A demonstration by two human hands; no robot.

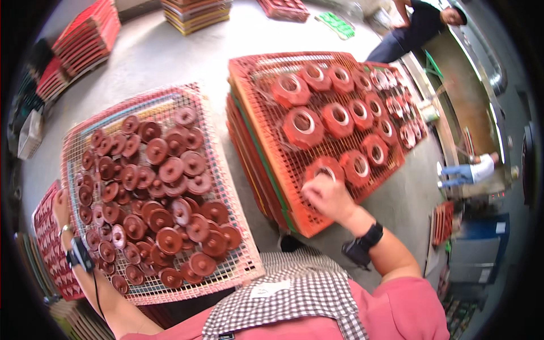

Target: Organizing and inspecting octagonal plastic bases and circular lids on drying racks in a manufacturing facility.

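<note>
Now, right hand (330,200): your fingers curl at a ring (311,169); whether gripping, cannot be told.
Ring: reddish, pale-rimmed hole, on the orange tray (309,222).
Left hand (60,208): beside your pink tray (249,267); fingers unclear.

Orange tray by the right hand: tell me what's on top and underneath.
On the orange tray sit red ring-like pieces; the right hand is at the nearest. Underneath are more stacked trays, their edges showing; anything on them is covered.
</note>
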